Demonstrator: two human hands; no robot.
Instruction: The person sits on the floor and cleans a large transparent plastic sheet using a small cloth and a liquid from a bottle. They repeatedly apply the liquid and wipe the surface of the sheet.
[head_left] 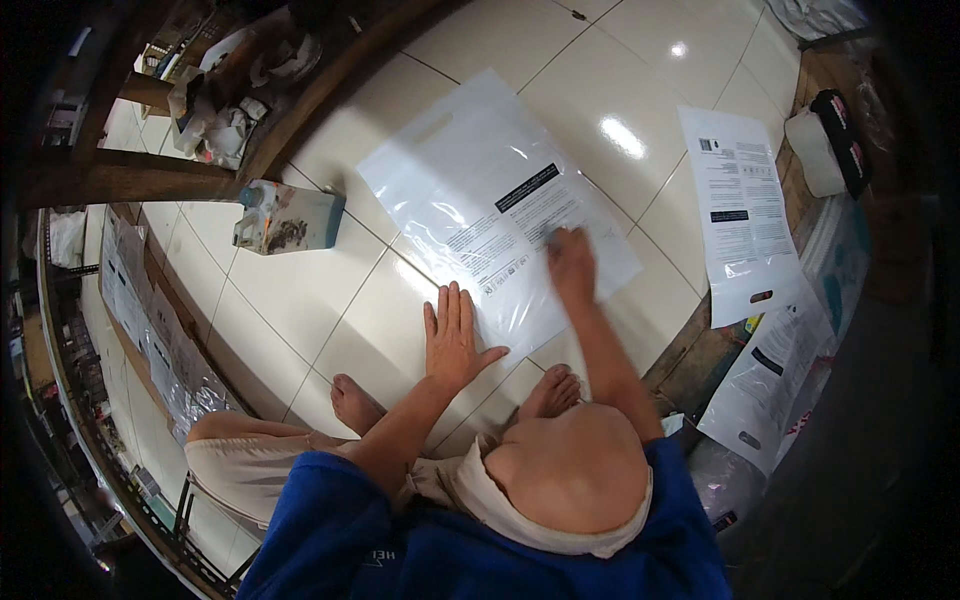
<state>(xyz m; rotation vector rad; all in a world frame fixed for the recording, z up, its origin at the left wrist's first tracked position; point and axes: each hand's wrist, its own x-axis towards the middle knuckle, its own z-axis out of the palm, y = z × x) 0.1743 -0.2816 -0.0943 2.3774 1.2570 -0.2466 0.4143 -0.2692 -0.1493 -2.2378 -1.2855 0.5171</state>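
Observation:
A white plastic bag (440, 185) with a die-cut handle slot and black print lies flat on the tiled floor before me. My left hand (455, 340) rests palm down with its fingers stretched out, thumb on the bag's near corner and the other fingers by its left edge. Over the printed part, my right hand (572, 265) is closed and smeared by motion. A small dark bit shows at its fingertips, too blurred to name.
A stained plastic jug (290, 218) stands left of the bag, beside a wooden frame (130, 178). On the right lie another printed bag (735, 200) and a further one (770, 365) over a wooden edge. A white-and-black object (818, 150) sits behind them. My bare feet are close by.

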